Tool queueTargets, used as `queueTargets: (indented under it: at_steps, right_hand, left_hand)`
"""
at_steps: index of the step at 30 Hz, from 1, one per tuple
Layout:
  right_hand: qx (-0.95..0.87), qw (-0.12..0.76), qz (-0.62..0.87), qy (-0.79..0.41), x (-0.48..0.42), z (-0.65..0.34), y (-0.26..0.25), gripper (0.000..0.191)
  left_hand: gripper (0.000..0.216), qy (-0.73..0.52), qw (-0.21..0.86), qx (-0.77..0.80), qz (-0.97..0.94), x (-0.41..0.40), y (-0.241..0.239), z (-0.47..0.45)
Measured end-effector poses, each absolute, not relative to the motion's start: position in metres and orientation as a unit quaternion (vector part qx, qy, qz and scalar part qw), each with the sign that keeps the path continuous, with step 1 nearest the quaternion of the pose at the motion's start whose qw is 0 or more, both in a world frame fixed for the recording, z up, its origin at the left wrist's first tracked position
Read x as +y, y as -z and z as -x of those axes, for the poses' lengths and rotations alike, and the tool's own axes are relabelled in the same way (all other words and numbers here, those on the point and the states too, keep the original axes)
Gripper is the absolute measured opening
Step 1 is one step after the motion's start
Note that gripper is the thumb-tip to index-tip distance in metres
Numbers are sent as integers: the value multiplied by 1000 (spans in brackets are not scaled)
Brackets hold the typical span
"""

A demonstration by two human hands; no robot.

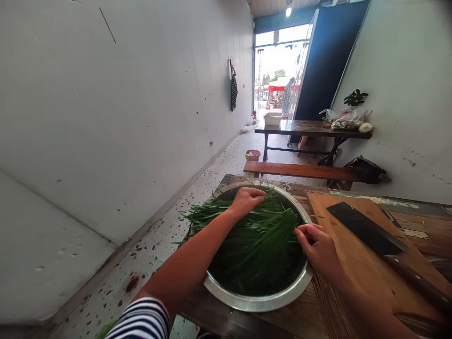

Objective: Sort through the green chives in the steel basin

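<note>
A wide metal basin (pixel 259 303) holds a heap of long, flat green leaves that look like garlic chives (pixel 259 235), some hanging over its left rim. My left hand (pixel 246 201) is over the far part of the heap, thumb and fingers pinched together on leaves there. At the basin's right side, my right hand (pixel 316 245) has its fingertips closed at the fanned edge of the chives. Exactly how many leaves each pinch holds is hidden. Right of the basin, a cleaver (pixel 367 228) with a dark blade and brown handle lies on a wooden cutting board (pixel 348 263).
The basin and board rest on a worn wooden table (pixel 300 306). Beyond it are a bench (pixel 300 170) and another table (pixel 310 126) bearing a white tub (pixel 273 118) and plastic bags (pixel 348 118). A small bucket (pixel 252 155) stands on the floor. A pale wall (pixel 123 117) runs along the left.
</note>
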State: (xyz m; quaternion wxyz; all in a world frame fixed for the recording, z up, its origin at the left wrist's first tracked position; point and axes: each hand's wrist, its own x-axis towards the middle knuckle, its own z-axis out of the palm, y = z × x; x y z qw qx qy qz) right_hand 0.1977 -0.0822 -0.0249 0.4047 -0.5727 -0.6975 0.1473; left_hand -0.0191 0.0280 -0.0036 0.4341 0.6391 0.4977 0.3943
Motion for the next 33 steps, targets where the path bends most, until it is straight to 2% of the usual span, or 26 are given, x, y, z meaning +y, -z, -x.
queueTargets:
  at_steps: [5, 12, 22, 33]
  right_hand:
    - [-710, 397, 563, -143, -82, -199, 27, 27]
    - [-737, 371, 549, -130, -85, -196, 20, 27]
    - [-733, 350, 566, -141, -85, -193, 15, 27]
    - [-734, 352, 568, -126, -85, -195, 19, 26]
  left_hand:
    - [18, -414, 493, 462, -610, 22, 12, 4]
    - [20, -372, 398, 491, -680, 11, 12, -9]
    - [27, -315, 379, 530, -690, 5, -1, -7]
    - [26, -342, 447, 483, -671, 12, 12, -7]
